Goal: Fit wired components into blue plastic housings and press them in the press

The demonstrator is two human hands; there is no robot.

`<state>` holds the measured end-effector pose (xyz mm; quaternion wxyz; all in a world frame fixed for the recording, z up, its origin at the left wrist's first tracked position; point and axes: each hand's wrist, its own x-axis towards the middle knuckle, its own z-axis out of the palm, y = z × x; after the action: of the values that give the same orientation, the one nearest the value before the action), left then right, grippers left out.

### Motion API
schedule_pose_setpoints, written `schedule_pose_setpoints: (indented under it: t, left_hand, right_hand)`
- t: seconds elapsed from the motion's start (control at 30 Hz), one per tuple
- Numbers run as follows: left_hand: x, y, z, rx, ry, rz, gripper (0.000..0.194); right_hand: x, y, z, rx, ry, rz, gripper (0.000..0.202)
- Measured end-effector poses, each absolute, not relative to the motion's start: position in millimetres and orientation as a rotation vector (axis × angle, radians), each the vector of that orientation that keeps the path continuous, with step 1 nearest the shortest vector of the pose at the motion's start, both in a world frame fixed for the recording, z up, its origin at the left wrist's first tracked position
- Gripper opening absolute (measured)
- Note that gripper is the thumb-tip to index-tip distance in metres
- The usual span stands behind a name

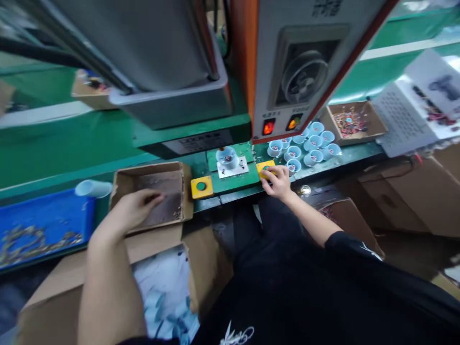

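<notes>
My right hand [278,181] rests on a yellow button box [261,167], its bent fingers apart on and around the green button. Over a shallow cardboard box [187,191] at the left, my left hand [134,208] has its thumb and fingers pinched together. Whatever they hold, if anything, is too small and blurred to name. Between the hands, a light blue cup [227,158] stands on a white plate [243,166] under the machine's head [194,139]. Left of the plate sits a second yellow button box [197,188], which neither hand touches.
Several blue cups [313,157] with small parts inside stand right of the machine's control box [294,72]. Beyond them is a carton of wired parts [354,122]. A blue tray [68,206] and a tipped blue cup [93,188] lie far left; an open carton [204,268] stands below.
</notes>
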<state>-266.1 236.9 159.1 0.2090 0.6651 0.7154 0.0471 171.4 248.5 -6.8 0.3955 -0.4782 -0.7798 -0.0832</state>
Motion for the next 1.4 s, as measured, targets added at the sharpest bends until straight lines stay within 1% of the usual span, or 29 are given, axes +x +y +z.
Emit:
schedule_pose_setpoints:
  t: [0.17,0.23,0.4,0.5,0.67,0.73,0.8,0.9,0.97,1.03,1.13,1.2,1.27,1.33,1.4]
  left_hand:
    - [-188,248,199,1.871,1.753,0.72,0.033]
    - [-151,260,205,1.859,1.737,0.826,0.031]
    - [-95,291,200,1.837,1.736,0.771,0.022]
    - [-89,299,192,1.876,1.738,0.675,0.019]
    - [-88,305,190,1.921,1.769,0.563,0.021]
    - [-91,308,190,1.985,1.77,0.564,0.021]
    - [-102,304,186,2.05,1.786,0.666,0.022]
    - [-136,275,166,2.13,1.861,0.841,0.031]
    - [-155,244,144,2.195,1.918,0.784,0.037]
    - [-162,215,121,2.267,1.948,0.625,0.037]
    - [-161,198,103,2.357,1.927,0.474,0.039]
    - [-168,205,106,2.39,1.849,0.471,0.04]
    - [-192,217,117,2.344,1.792,0.507,0.037]
    - [-228,225,128,2.242,1.853,0.524,0.033]
    - [-265,227,133,2.128,1.942,0.421,0.029]
  right_hand:
    - [170,251,-8,-1.275,-1.969,-0.15,0.025]
    - [170,250,-7,-1.245,-1.952,-0.137,0.025]
    - [170,250,-5,-1.264,-1.949,-0.119,0.025]
    - [170,249,-4,-1.274,-1.958,-0.13,0.025]
    - [171,250,-1,-1.199,-1.941,-0.213,0.024]
    - [171,250,-1,-1.213,-1.958,-0.199,0.024]
    - [173,250,-1,-1.241,-1.979,-0.164,0.025]
    - [177,253,-6,-1.276,-1.981,-0.125,0.027]
    - [181,259,-11,-1.276,-1.979,-0.111,0.028]
    - [183,265,-16,-1.25,-1.972,-0.11,0.029]
    - [182,270,-17,-1.261,-1.943,-0.119,0.031]
    - [181,268,-11,-1.271,-1.931,-0.102,0.034]
    - [183,263,0,-1.25,-1.943,-0.059,0.038]
    - [190,254,14,-1.243,-1.977,0.0,0.044]
    - [199,244,33,-1.239,-1.985,0.07,0.044]
